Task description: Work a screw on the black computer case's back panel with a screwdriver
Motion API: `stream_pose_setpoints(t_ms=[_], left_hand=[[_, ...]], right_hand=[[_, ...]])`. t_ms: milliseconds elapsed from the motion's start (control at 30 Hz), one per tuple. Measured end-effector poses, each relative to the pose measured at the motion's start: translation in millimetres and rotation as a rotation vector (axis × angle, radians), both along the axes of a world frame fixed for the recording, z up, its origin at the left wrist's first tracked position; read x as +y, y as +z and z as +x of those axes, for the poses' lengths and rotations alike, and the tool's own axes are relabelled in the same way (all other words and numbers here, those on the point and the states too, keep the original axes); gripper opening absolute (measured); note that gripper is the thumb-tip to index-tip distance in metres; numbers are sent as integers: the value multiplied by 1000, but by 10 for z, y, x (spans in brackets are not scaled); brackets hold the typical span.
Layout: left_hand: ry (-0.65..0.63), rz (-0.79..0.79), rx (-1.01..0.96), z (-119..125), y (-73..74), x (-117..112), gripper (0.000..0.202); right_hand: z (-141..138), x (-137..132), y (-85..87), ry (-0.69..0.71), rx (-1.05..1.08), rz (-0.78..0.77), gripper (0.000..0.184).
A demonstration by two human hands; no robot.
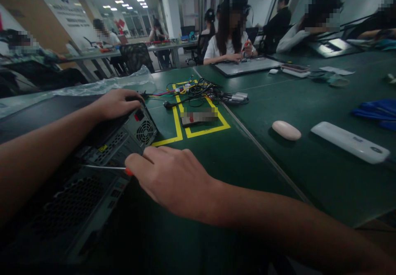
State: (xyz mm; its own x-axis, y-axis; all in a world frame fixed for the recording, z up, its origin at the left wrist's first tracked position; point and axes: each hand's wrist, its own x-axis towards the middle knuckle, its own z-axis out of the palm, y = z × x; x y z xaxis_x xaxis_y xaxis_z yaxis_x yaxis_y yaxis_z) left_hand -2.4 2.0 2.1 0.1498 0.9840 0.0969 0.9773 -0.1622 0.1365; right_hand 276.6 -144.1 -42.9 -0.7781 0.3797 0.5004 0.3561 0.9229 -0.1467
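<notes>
A black desktop computer case (77,200) lies at the left with its rear side facing me, showing a round fan grille (144,132), vents and ports. My left hand (119,101) rests on the top edge of the case near the power supply end, fingers bent over the corner. In my right hand (173,176) is a screwdriver (107,167) with a thin metal shaft and an orange-red handle end. The shaft points left into the rear of the case; its tip is in shadow, so I cannot tell what it touches.
A tangle of cables (204,88) lies beyond, by yellow tape (206,132) around a phone-like slab (198,119). To the right are a pale oval object (286,130), a white power bank-like device (349,142) and blue cloth (377,113). A person (230,48) works opposite.
</notes>
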Motion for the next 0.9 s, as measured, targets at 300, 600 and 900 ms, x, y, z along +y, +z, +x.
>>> stream_pose_setpoints(t_ms=[300, 600, 900], left_hand=[[14, -1, 9, 48, 18, -33, 71], [-2, 12, 8, -3, -11, 2, 71], [8, 4, 5, -8, -4, 1, 72]], right_hand=[[2, -3, 43, -12, -46, 37, 19], [12, 47, 6, 6, -47, 50, 17], [1, 10, 35, 6, -85, 48, 17]])
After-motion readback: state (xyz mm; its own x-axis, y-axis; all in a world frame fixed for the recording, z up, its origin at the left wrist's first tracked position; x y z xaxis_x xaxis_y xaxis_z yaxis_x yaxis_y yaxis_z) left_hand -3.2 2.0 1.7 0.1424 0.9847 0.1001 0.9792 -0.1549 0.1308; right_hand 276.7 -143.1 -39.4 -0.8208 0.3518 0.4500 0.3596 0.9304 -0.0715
